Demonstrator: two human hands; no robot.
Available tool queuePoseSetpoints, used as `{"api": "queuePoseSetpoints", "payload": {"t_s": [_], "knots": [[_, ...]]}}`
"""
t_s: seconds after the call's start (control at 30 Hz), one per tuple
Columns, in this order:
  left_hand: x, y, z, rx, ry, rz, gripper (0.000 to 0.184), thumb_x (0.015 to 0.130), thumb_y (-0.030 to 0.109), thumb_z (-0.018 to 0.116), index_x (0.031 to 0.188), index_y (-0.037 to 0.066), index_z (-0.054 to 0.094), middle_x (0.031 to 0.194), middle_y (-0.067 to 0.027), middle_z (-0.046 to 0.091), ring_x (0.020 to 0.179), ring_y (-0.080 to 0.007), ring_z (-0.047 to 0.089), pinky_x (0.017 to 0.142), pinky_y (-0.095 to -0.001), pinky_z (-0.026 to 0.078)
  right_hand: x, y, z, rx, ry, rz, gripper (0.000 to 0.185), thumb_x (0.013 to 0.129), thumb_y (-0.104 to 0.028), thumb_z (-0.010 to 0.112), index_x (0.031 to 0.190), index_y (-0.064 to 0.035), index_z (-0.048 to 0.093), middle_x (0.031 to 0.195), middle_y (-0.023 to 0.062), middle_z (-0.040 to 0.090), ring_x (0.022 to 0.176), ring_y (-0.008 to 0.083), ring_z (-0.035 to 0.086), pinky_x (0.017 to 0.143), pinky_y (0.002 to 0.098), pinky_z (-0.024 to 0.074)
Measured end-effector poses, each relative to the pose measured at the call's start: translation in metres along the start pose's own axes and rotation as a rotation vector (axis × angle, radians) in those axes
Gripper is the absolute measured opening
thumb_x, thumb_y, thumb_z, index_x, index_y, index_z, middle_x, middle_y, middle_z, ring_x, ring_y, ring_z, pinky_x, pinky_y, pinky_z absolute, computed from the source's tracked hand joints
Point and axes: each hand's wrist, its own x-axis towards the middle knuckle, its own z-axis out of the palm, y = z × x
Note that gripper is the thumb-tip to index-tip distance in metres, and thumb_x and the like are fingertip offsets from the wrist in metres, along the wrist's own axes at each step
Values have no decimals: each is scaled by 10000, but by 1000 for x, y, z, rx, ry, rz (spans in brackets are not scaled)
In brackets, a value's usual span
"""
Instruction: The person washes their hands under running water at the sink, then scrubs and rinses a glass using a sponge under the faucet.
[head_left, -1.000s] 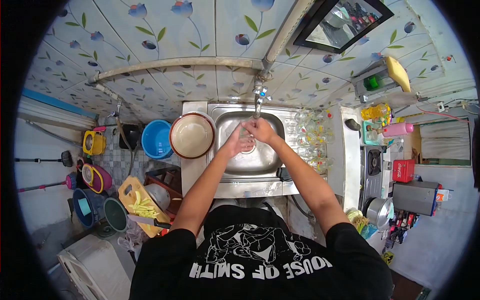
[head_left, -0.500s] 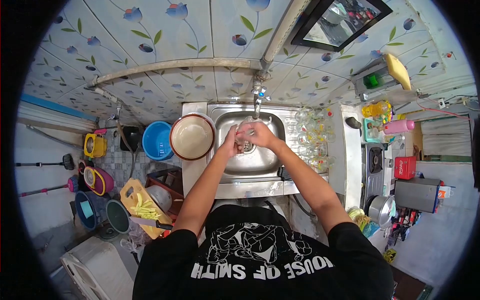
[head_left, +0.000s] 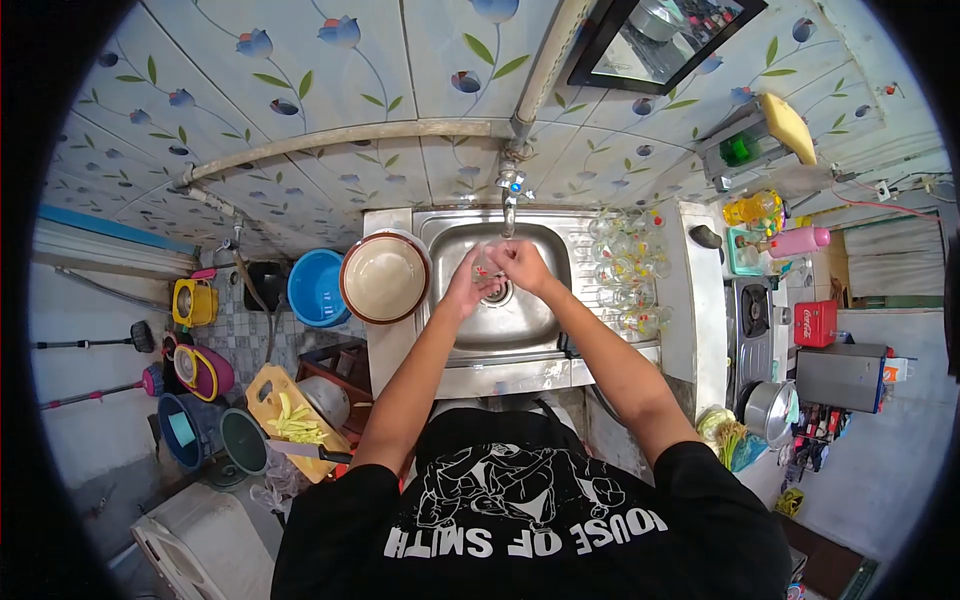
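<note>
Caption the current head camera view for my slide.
Bare hands handle a clear item over a steel sink, brown-rimmed bowl at left, clear glassware at right.

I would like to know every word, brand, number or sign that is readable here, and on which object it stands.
"HOUSE OF SMITH": black T-shirt, upside down in this view.
"Coca-Cola": red box, small and somewhat blurred.
Too small or blurred to read: coloured marks on the clear glasses; any print on the orange-and-white packet.
</note>
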Motion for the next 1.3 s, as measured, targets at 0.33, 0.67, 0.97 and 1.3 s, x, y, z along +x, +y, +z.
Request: {"api": "queuePoseSetpoints", "payload": {"t_s": [0.33, 0.67, 0.97, 1.3], "knots": [[25, -13, -20, 175, -34, 26, 617, 813, 742, 339, 882, 157, 524, 608, -20, 456, 553, -169, 491, 514, -337, 419, -3, -6, 1, 51, -18, -167, 245, 853, -264, 633, 854, -21, 664, 737, 72, 660, 683, 105, 595, 638, 281, 473], [4, -15, -14, 70, -209, -144, 580, 845, 612, 483, 1108, 96, 520, 1020, -78, 591, 806, -178, 615, 704, -338, 525, 5, 24, 2, -188, 150, -69, 365, 868, -385, 604, 790, -29, 628, 681, 82, 600, 600, 152, 606, 561, 311, 499], [21, -5, 21, 420, -363, 658, 448, 744, 0, 708, 1136, 15, 492, 1016, -71, 612, 864, -192, 626, 669, -288, 533, -20, 65, 8, 1396, 108, 521, 284, 964, -356, 465, 950, -92, 571, 794, 15, 595, 716, 114, 625, 565, 226, 542], [41, -9, -14, 402, -114, -112, 699, 850, 670, 280, 1018, 65, 588, 851, -128, 618, 592, -244, 619, 487, -318, 524, -19, 2, -5, -388, 115, -72, 248, 883, -289, 550, 879, -65, 655, 810, 129, 664, 763, 283, 646, 693, 375, 492]]}}
